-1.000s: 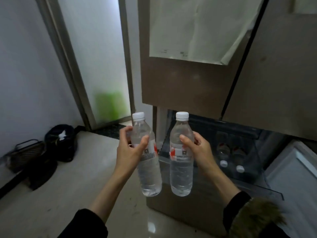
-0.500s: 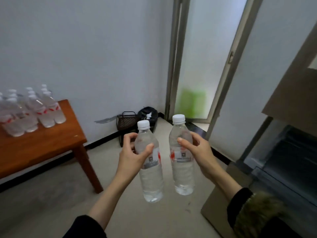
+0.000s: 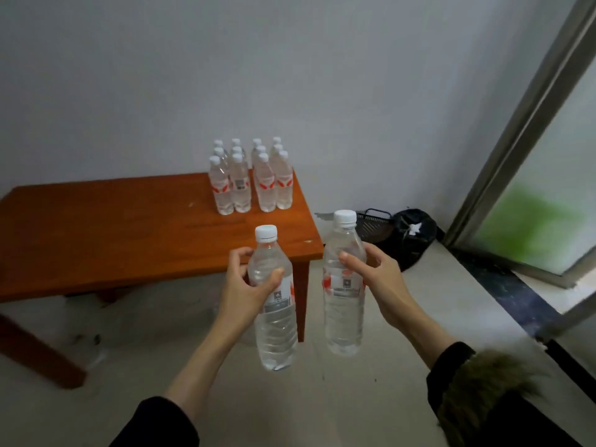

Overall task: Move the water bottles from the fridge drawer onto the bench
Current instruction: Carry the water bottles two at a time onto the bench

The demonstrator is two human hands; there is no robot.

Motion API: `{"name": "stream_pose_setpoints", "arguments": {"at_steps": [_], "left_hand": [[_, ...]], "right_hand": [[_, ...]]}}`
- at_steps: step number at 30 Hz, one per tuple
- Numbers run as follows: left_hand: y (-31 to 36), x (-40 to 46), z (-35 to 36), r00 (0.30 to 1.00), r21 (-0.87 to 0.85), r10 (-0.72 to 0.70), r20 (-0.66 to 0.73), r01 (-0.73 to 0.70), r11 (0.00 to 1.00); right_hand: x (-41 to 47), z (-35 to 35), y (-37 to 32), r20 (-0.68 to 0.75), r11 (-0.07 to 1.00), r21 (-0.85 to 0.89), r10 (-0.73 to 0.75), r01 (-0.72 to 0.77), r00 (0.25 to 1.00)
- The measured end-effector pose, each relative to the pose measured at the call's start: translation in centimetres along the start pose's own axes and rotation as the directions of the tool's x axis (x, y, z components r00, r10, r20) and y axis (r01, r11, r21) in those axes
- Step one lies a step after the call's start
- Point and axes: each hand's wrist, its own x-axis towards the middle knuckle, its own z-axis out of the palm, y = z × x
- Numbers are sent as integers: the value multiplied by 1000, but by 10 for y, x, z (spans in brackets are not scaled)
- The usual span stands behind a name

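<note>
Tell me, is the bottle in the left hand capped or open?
Capped. The bottle in the left hand has its white cap on top, and the left hand grips its upper body.

Clear bottles (image 3: 250,185), white caps, red labels; reddish-brown bench (image 3: 113,233)

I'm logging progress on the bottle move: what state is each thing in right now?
left hand: grips a capped bottle, upright, in the air
right hand: grips a second capped bottle, upright, in the air
bottles on bench: standing in rows, capped, at the far right end
bench: near part bare
</note>
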Motion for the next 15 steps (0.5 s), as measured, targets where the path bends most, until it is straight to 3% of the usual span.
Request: {"name": "stream_pose_setpoints", "arguments": {"at_steps": [7, 15], "left_hand": [[-23, 70, -56, 992, 20, -54, -118, 56, 998], [-40, 172, -81, 982, 87, -107, -154, 121, 989]], "right_hand": [[74, 69, 2, 133, 997, -70, -12, 21, 991], [183, 121, 19, 256, 931, -345, -25, 116, 966]]}}
